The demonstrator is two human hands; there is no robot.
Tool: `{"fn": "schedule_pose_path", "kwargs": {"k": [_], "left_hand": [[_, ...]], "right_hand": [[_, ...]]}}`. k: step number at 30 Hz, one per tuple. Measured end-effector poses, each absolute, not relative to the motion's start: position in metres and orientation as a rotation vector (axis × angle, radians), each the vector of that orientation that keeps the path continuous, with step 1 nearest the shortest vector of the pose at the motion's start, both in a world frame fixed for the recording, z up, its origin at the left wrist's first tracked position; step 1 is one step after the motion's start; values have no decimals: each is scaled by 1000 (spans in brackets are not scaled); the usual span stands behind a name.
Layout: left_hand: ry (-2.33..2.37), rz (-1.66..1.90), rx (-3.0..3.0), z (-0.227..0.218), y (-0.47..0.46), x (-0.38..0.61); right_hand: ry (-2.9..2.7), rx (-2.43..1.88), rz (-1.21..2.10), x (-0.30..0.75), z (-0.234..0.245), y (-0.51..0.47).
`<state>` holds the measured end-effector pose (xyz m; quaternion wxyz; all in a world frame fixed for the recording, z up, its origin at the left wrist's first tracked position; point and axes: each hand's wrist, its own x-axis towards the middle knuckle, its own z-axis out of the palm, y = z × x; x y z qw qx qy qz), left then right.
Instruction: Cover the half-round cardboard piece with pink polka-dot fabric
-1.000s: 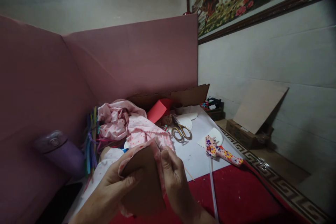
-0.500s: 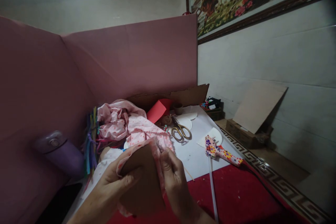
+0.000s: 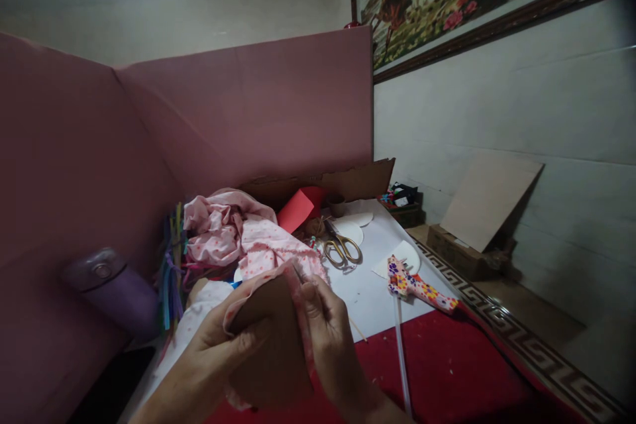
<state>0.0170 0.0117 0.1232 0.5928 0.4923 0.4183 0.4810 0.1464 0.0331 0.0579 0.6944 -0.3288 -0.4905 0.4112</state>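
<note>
Grips cardboard (image 3: 271, 351) in left hand (image 3: 213, 351), fingers closed, low over near table (image 3: 447, 377) edge. Pinches pink cloth (image 3: 293, 278) over cardboard's top rim with right hand (image 3: 330, 334). Risk: cloth slipping off rim on loosened pinch; puckering from uneven pull.

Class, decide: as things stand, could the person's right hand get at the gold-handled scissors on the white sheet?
Probably yes. The scissors lie just beyond the right hand, with bare white sheet between. That hand is pinching the pink fabric, so it must let go first.
</note>
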Motion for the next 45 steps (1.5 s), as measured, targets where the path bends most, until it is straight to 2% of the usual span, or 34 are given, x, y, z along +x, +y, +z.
{"fn": "schedule_pose_path", "kwargs": {"k": [7, 23, 45], "left_hand": [[978, 1137, 1084, 124, 12, 18], [922, 1076, 1176, 118, 15, 16], [958, 1067, 1222, 117, 16, 17]], "right_hand": [[-1088, -736, 1032, 146, 57, 33], [-1225, -793, 865, 153, 59, 38], [-1195, -798, 906, 153, 60, 41]]}}
